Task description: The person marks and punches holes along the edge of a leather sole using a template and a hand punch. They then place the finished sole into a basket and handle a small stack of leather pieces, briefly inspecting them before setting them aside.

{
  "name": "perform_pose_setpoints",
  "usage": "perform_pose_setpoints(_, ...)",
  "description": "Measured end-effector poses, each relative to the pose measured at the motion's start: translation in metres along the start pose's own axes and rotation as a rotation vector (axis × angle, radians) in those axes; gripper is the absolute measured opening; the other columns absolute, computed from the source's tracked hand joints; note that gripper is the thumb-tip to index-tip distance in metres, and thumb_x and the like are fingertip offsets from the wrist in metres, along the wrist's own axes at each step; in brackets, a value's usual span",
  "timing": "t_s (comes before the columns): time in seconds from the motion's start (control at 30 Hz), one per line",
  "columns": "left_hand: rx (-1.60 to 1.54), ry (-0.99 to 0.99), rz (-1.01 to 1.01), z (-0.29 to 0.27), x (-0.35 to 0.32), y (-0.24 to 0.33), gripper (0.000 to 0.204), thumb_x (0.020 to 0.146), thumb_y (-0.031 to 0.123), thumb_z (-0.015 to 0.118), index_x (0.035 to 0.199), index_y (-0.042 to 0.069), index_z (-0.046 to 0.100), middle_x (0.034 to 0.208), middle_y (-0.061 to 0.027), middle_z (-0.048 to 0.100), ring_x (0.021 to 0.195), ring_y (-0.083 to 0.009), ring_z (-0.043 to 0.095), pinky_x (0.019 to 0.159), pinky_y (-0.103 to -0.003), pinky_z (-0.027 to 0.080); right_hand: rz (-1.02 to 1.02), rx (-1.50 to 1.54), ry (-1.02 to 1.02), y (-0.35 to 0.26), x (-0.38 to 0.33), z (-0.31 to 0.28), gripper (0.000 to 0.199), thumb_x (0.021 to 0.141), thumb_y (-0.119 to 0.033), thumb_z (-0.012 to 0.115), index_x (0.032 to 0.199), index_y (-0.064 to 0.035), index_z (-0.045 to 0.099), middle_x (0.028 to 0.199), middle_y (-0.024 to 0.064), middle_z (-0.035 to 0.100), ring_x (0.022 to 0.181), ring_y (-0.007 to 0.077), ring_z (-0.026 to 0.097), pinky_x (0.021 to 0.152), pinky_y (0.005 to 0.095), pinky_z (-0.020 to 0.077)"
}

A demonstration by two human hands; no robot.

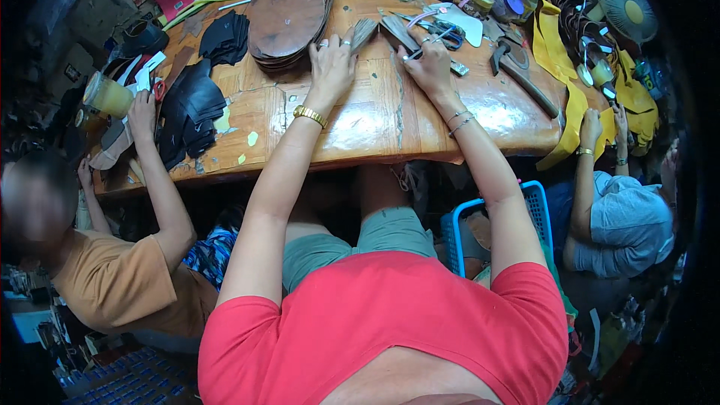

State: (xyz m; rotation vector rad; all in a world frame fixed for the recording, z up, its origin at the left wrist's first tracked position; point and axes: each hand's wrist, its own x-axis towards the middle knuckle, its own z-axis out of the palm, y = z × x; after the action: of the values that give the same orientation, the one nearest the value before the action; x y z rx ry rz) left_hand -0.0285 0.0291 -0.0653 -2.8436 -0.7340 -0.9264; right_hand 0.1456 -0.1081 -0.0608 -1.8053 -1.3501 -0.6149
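My left hand, fingers curled, grips the near end of a bundle of thin grey-brown strips. It rests beside a tall stack of brown leather pieces with rounded corners. A second bundle of similar strips is in my right hand, whose fingers close around its near side. The two bundles lean toward each other at their far ends, with a small gap between. Scissors with dark blue handles lie just beyond my right hand. Part of each bundle is hidden under my fingers.
Black leather pieces lie to the left, near a co-worker's hand. A hammer and yellow material are at right, with another worker's hand. A blue basket stands below the table edge.
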Motion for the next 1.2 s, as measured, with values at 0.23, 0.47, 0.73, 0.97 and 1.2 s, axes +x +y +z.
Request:
perform_pose_setpoints(0.23, -0.118, 0.052, -0.047, 0.006, 0.002, -0.006, 0.053, 0.083, 0.015, 0.062, 0.134, 0.008, 0.048, 0.101, -0.0143, 0.055, 0.094, -0.0307, 0.055, 0.082, -0.043, 0.040, 0.058, -0.056, -0.179, -0.001, -0.002, 0.002, 0.042, 0.077, -0.031, 0.069, 0.109, -0.0037, 0.067, 0.074, 0.0203, 0.065, 0.073, 0.0341, 0.064, 0.072, 0.0437, 0.0505)
perform_pose_setpoints(0.47, -1.145, -0.011, -0.215, 0.001, 0.016, -0.035, 0.056, 0.084, 0.015, 0.066, 0.135, 0.002, 0.047, 0.108, -0.0118, 0.062, 0.091, -0.0208, 0.059, 0.078, -0.032, 0.046, 0.356, 0.451, 0.031, 0.030, 0.009, 0.007, 0.039, 0.074, -0.020, 0.075, 0.107, -0.0017, 0.069, 0.095, 0.0182, 0.071, 0.084, 0.0202, 0.069, 0.077, 0.0307, 0.0522)
perform_pose_setpoints(0.73, -1.868, -0.338, -0.333, -0.049, 0.016, -0.027, 0.055, 0.088, 0.013, 0.065, 0.137, 0.000, 0.044, 0.110, -0.0051, 0.063, 0.095, -0.0115, 0.061, 0.082, -0.024, 0.047, 0.748, 0.851, -0.150, 0.052, 0.074, -0.014, 0.022, 0.081, -0.010, 0.071, 0.099, 0.0020, 0.070, 0.080, 0.0065, 0.068, 0.061, 0.0090, 0.059, 0.051, 0.0211, 0.0446)
perform_pose_setpoints(0.97, -2.058, -0.327, -0.251, -0.057, 0.017, -0.038, 0.047, 0.091, 0.014, 0.061, 0.133, -0.001, 0.045, 0.119, -0.0144, 0.061, 0.106, -0.0203, 0.062, 0.090, -0.030, 0.050, 0.879, 1.033, -0.498, 0.043, 0.094, 0.003, 0.024, 0.080, -0.016, 0.074, 0.094, 0.0028, 0.069, 0.081, 0.0073, 0.068, 0.060, 0.0136, 0.063, 0.050, 0.0221, 0.0464)
perform_pose_setpoints(1.2, -2.147, -0.129, -0.245, -0.064, 0.018, -0.039, 0.047, 0.088, 0.012, 0.064, 0.130, -0.001, 0.047, 0.113, -0.0099, 0.063, 0.101, -0.0178, 0.062, 0.088, -0.028, 0.047, 0.748, 0.807, -0.536, 0.029, 0.074, -0.006, 0.026, 0.076, -0.017, 0.076, 0.093, 0.0017, 0.071, 0.075, 0.0056, 0.068, 0.059, 0.0121, 0.063, 0.047, 0.0231, 0.0468)
